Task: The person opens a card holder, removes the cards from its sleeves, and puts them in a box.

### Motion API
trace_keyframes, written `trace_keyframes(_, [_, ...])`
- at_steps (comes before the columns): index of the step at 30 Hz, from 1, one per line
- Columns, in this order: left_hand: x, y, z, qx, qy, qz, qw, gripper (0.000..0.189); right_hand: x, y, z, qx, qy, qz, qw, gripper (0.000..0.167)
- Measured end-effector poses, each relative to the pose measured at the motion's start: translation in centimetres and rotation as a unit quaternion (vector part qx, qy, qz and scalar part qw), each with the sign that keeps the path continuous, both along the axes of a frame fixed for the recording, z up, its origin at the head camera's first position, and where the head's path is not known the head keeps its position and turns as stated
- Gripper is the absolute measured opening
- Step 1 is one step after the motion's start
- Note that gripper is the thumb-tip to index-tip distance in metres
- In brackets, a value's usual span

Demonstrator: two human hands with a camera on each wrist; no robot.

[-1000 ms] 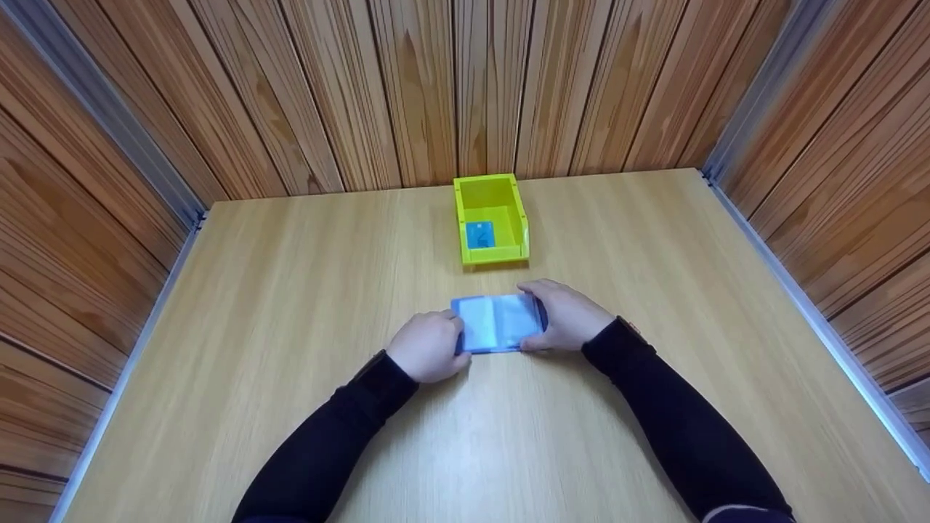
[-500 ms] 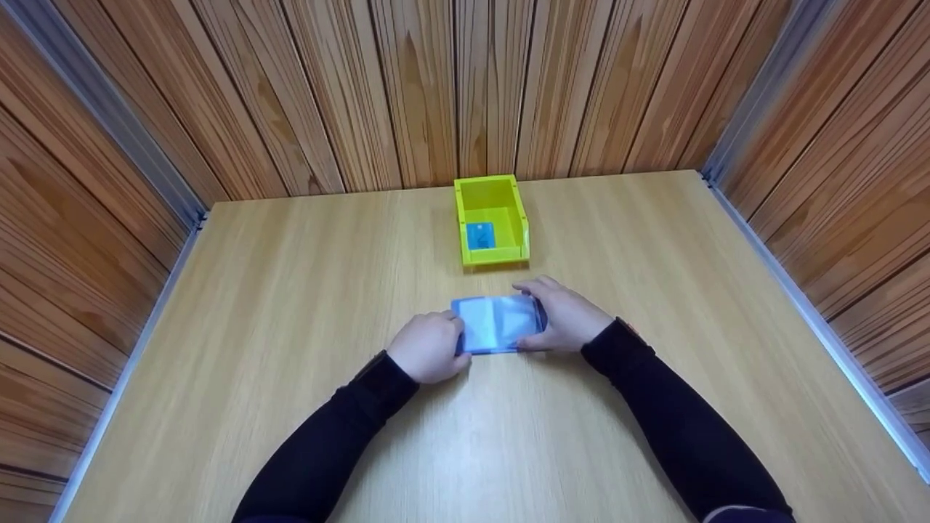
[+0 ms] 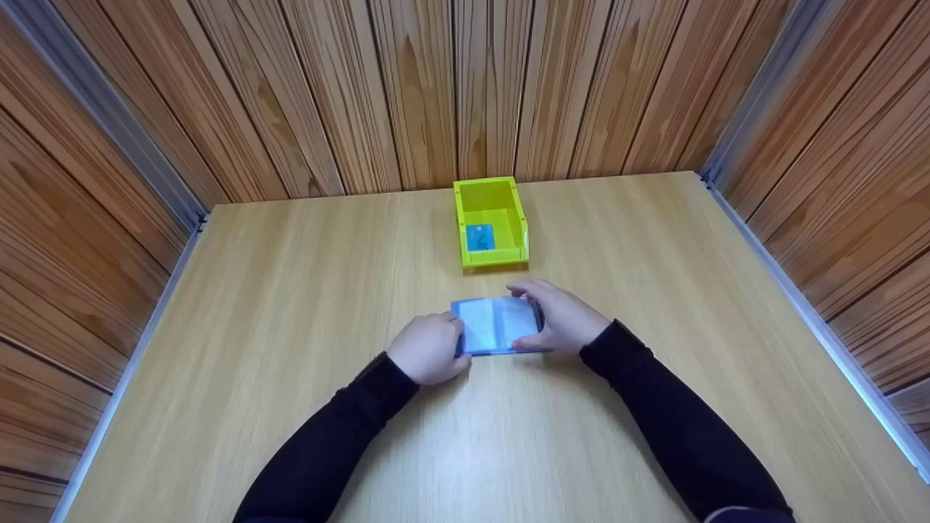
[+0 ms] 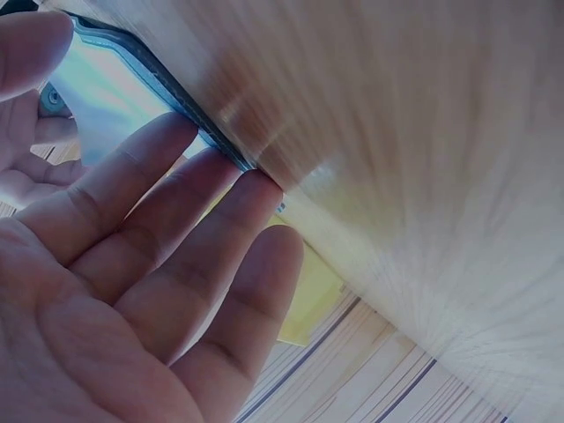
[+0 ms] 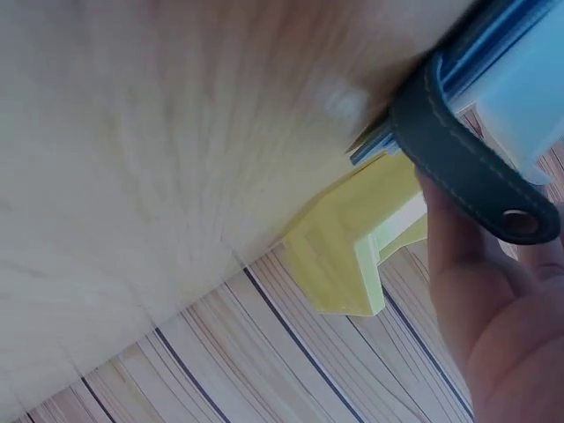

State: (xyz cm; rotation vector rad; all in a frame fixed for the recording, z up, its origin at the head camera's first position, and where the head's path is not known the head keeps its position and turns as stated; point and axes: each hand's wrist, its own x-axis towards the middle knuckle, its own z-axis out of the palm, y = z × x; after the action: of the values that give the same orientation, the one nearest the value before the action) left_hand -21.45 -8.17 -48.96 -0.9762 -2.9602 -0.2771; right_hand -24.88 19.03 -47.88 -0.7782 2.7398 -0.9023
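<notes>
A blue card holder [image 3: 479, 327] lies spread flat on the table, its clear plastic pages facing up with a fold down the middle. My left hand [image 3: 429, 349] holds its left edge; in the left wrist view the fingertips [image 4: 181, 128] sit along that edge, thumb opposite. Around the right end curls my right hand [image 3: 570, 319], thumb at the near edge and index finger at the far edge. In the right wrist view a dark strap [image 5: 471, 163] with a metal snap sticks out from the holder's end, right beside the right fingers.
Beyond the holder stands a yellow bin [image 3: 495, 256], low side toward me, with a small blue card [image 3: 479, 237] inside. Wood-plank walls [image 3: 407, 94] close off the back and both sides of the wooden table [image 3: 290, 290].
My right hand has slid slightly left over the card holder, its thumb and index finger farther onto the right page. The left hand and the holder stay in place.
</notes>
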Motion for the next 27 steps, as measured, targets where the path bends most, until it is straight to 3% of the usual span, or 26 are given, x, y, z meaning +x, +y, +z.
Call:
trace_keyframes(14, [0.0,0.0,-0.2,0.019,-0.01,0.01,0.9997,0.04,1.4,-0.9,0.8,-0.05,-0.05,0.072,0.9948,0.107])
trace_keyframes(21, [-0.1,-0.1,-0.2,0.054,-0.04,0.034,0.9972,0.072,2.4,-1.9,0.5,0.012,-0.009,0.115,0.9933,0.094])
trace_keyframes(27, [-0.1,-0.2,-0.1,0.046,-0.041,0.035,0.9975,0.075,2.8,-2.7,0.3,0.064,-0.011,0.117,0.991,0.077])
